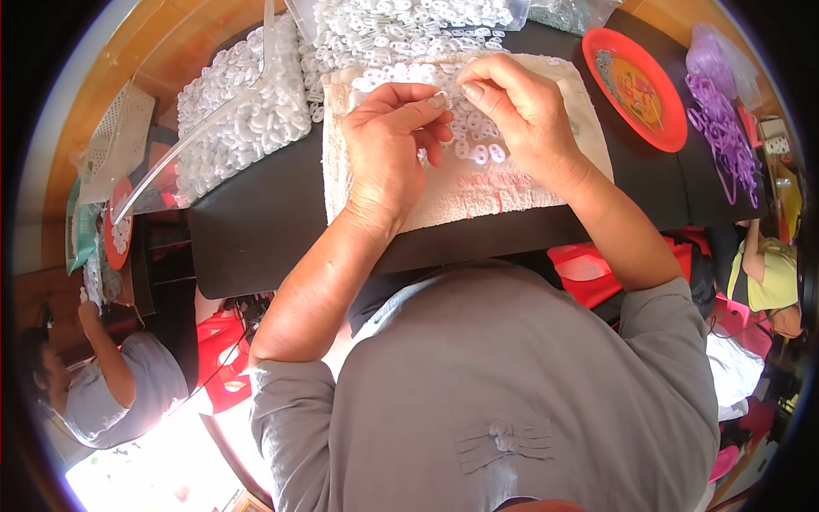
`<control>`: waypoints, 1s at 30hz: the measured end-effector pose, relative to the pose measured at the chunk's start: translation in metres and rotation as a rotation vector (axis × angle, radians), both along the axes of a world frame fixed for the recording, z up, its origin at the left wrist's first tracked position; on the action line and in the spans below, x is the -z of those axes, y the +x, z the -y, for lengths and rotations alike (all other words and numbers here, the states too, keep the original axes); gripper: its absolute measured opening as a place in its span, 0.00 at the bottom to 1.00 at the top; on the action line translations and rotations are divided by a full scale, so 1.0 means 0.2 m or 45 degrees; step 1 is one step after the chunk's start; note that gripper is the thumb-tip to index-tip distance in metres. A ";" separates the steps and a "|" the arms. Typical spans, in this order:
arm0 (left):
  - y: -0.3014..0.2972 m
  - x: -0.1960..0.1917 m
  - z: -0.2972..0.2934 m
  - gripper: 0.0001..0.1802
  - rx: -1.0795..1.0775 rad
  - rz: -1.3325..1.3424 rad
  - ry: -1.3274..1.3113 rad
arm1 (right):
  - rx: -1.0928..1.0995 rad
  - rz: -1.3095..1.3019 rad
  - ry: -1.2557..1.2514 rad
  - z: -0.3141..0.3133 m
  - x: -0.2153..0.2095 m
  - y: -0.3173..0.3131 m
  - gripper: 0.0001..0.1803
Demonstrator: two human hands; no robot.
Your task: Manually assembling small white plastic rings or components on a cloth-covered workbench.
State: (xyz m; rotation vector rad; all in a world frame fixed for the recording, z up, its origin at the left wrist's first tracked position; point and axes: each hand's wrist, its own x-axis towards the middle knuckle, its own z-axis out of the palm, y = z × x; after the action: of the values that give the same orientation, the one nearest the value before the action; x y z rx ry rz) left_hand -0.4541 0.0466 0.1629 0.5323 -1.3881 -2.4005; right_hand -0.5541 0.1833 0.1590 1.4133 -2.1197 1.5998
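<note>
My left hand (384, 141) is closed over a cream cloth (589, 119), pinching a small white plastic piece (441, 97) between thumb and forefinger. Close beside it, my right hand (529, 115) has thumb and forefinger pressed together; whatever they hold is too small to make out. The two pinches are slightly apart. Beneath and between my hands lie several loose white oval plastic pieces (479, 154) with holes. Red lettering runs along the cloth's near side.
A large heap of white pieces (243, 119) stands at the left in clear plastic, with more behind the cloth. On the dark table (256, 235), a red plate (593, 51) sits at the right by purple cords (725, 128). Other people sit at far left and far right.
</note>
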 end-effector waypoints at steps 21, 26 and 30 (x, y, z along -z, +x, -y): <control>0.00 0.00 0.03 0.08 0.135 0.007 -0.105 | -0.065 -0.215 0.067 0.00 0.03 0.00 0.04; 0.00 0.00 0.03 0.08 0.176 0.011 -0.117 | -0.030 -0.179 0.066 -0.01 0.03 0.00 0.04; 0.00 0.00 0.02 0.08 0.177 0.051 -0.108 | -0.038 -0.144 0.095 -0.01 0.03 0.01 0.04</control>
State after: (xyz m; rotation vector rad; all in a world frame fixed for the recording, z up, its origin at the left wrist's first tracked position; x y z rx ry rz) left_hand -0.4541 0.0425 0.1619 0.4797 -1.5852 -2.4363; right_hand -0.5517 0.1855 0.1527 1.5269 -2.1241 1.4279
